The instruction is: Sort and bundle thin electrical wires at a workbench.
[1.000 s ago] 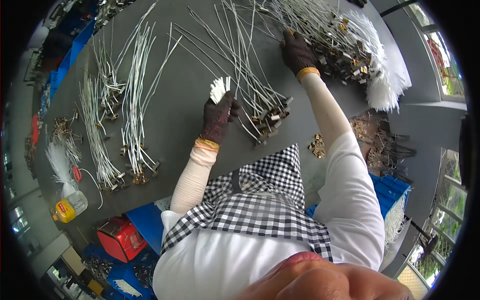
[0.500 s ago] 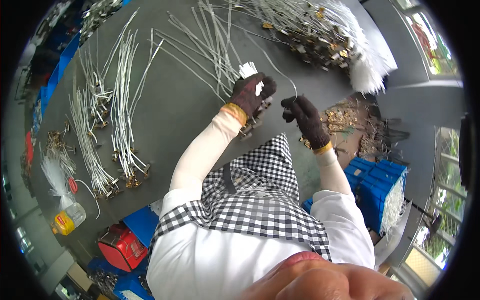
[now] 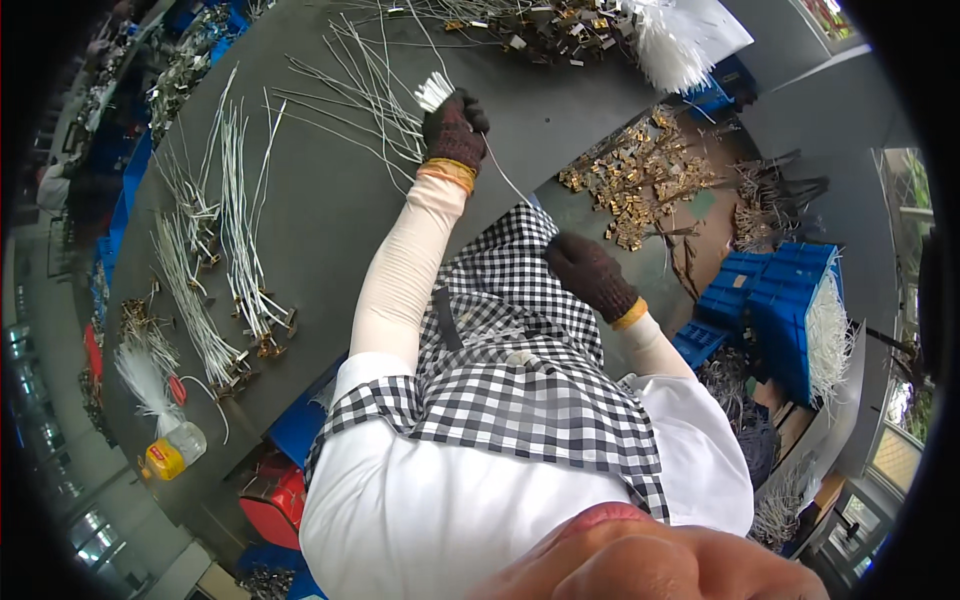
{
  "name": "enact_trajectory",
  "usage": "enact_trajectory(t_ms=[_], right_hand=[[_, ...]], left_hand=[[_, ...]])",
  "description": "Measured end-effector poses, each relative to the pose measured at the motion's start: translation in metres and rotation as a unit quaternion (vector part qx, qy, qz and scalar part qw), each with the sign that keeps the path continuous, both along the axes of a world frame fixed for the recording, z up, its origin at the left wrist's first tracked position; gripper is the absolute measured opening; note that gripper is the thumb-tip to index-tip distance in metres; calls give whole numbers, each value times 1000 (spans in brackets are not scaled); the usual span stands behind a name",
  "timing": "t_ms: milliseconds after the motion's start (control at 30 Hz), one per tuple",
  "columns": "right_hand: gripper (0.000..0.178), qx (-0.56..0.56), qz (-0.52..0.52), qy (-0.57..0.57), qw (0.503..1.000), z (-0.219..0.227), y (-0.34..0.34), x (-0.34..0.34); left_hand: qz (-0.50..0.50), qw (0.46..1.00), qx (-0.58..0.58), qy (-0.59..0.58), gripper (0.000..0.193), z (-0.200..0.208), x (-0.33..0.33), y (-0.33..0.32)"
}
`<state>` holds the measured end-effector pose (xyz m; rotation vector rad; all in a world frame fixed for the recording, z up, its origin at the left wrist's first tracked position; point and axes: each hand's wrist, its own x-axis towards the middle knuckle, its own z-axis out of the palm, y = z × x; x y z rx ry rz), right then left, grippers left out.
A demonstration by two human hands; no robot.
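Observation:
My left hand (image 3: 455, 130), in a dark knitted glove, is closed around a bundle of white wires (image 3: 434, 92) whose pale ends poke out above the fist. A single thin white wire (image 3: 505, 176) runs past that fist down to my right hand (image 3: 592, 272). The right hand, gloved the same way, is closed on its end in front of the checked apron (image 3: 530, 330). Its fingertips are partly hidden. Loose white wires (image 3: 375, 100) lie spread on the table just left of my left hand.
Bundles of white wires with metal ends (image 3: 240, 220) lie on the dark table (image 3: 330, 210) at left. Small brass-coloured parts (image 3: 640, 175) lie in a heap at right, near blue crates (image 3: 775, 300). More wires with connectors (image 3: 560, 30) are piled at the far edge. A cut plastic bottle (image 3: 176, 452) stands lower left.
My right hand has come down toward the apron, drawing the thin wire with it. My left hand keeps its bundle and sits further left and up. The whole view has shifted.

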<state>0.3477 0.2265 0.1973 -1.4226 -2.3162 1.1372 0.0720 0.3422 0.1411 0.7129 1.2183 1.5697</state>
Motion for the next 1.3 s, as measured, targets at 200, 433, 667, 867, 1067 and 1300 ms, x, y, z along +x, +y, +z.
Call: enact_trajectory(t_ms=[200,433,667,867,1067,1300], right_hand=[[20,-324,-83,77,939,17,-26,75],[23,-349,-149,75,922,-7,-73,131],[22,-344,-160,82,922,-3,-82,134],[21,-348,-163,81,919,4,-82,134],[20,-352,-167,75,918,7,-88,133],[22,-356,-150,96,917,-10,-83,129]], left_hand=[[25,945,80,315,9,19,-17,-5],[30,892,57,-446,17,12,-85,14],[17,874,103,-475,16,22,-108,10],[42,869,95,-483,17,26,-106,1],[60,883,93,-456,17,29,-103,-1],[15,909,78,-409,18,33,-94,-11]])
